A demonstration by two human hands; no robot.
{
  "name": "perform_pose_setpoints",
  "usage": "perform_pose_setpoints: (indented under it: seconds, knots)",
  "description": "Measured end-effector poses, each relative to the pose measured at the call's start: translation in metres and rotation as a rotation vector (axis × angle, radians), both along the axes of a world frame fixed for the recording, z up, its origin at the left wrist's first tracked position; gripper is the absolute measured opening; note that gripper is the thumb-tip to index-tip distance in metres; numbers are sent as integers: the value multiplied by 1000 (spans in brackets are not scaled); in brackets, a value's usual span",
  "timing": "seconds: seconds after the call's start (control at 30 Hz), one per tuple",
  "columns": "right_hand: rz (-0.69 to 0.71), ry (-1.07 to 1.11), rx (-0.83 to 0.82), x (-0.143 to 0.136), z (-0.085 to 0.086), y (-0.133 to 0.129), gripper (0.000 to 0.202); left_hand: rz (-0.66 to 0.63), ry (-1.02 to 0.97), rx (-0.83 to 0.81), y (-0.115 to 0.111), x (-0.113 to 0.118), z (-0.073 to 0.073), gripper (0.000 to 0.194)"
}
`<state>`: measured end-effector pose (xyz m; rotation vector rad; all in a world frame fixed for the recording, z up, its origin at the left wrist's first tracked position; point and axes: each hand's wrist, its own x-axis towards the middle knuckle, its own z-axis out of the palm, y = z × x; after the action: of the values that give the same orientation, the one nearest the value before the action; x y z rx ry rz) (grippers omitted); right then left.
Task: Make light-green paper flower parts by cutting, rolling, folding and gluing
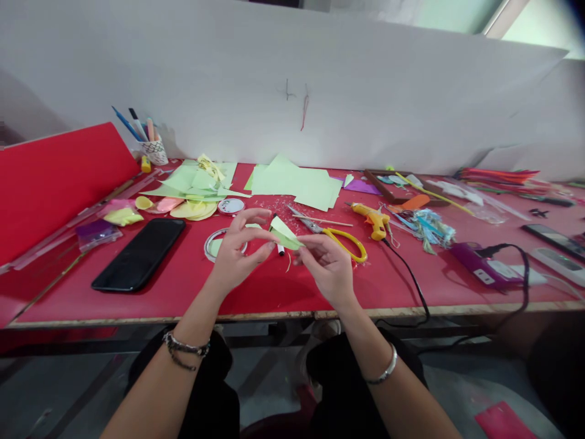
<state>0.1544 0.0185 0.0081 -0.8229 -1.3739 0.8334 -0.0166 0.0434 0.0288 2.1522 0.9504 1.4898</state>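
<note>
Between my two hands, above the red table, is a small folded piece of pale green paper (284, 234). My left hand (244, 244) pinches its left corner between thumb and finger. Its right end is gripped by the fingertips of my right hand (326, 262). Under the paper lies a marker (281, 250), partly hidden. Behind my left hand is a round clear-rimmed ring (211, 245), partly covered by the fingers. Yellow-handled scissors (347, 241) lie just beyond my right hand, with a thin wooden stick (324, 220) across the blades.
Green paper sheets (292, 183) lie at the back. A yellow glue gun (372, 219) with a black cord rests to the right, near a tassel of blue threads (434, 228) and a purple power strip (484, 265). On the left are a black phone (139, 255) and a pen cup (155, 150).
</note>
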Motion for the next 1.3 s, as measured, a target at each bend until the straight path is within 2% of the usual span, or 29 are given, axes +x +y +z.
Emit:
perform_pose_setpoints:
  seconds: [0.13,0.27,0.4,0.57,0.7,0.87,0.93,1.07,1.3]
  knots:
    - [-84,-193,93,2,-2,0,15,-49,-36,-16,1,0,-1,8]
    - [-162,-404,255,3,0,-1,16,-104,-88,-89,3,0,-3,8]
    - [-186,-544,419,2,-1,-2,17,5,-91,-166,5,1,-5,10]
    - [-135,-606,450,1,-5,-2,21,105,-45,-218,4,4,-5,15]
    - [-87,-597,389,1,-5,-3,22,128,18,-262,4,4,-4,16]
    - [-57,-578,304,-1,-3,-4,19,59,50,-268,2,3,-2,15]
    - [-43,-479,211,-2,-1,-4,17,45,58,-260,1,2,-1,15]
    - [96,-219,-20,-2,1,-4,11,8,45,-204,-1,3,0,13]
    - [189,-39,-186,-3,2,-2,12,-85,6,-157,-2,4,0,11]
